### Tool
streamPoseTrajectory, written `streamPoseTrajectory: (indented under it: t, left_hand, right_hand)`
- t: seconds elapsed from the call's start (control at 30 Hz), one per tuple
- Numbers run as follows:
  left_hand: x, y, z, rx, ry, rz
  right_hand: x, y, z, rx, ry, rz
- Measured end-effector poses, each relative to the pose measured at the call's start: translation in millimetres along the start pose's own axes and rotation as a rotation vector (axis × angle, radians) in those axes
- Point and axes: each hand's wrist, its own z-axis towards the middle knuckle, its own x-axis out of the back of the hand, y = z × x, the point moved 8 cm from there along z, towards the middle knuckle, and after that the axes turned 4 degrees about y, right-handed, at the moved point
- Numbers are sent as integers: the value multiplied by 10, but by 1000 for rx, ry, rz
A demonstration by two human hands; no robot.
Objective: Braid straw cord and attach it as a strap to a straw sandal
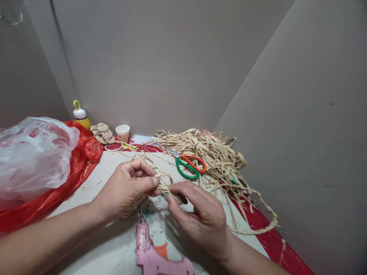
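Between my two hands is a braided straw cord [164,186], its strands twisted together. My left hand [134,181] pinches it between thumb and fingers. From the other side, the thumb and forefinger of my right hand [197,214] grip the same braid. Under my left wrist shows part of a woven straw piece [133,206], mostly hidden by the hand. Just below the hands lies a pink hot glue gun [160,263] with an orange trigger, its nozzle toward the braid. Scissors [190,166] with one green and one orange handle rest beyond my right hand.
A heap of loose straw strips [197,147] covers the back right, with a braided length [266,229] curling over the right edge. Plastic bags [37,156] fill the left. At the back stand a yellow bottle [82,116], a paper cup [123,133] and glue sticks [142,139].
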Motion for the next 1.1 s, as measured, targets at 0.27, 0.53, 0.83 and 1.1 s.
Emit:
streamPoseTrajectory:
  t: [0.27,0.53,0.83,1.1]
  left_hand:
    - [30,59,-15,-20,24,0]
    - [-17,26,6,-10,-23,22]
    - [-9,-12,26,25,-67,36]
    - [-40,-24,0,57,-136,51]
  right_hand:
    - [-9,10,-8,-19,-16,16]
    - [-12,-43,-13,-7,-7,-1]
    - [-19,-30,34,-44,-32,40]
    - [-131,211,-35,-469,-71,317]
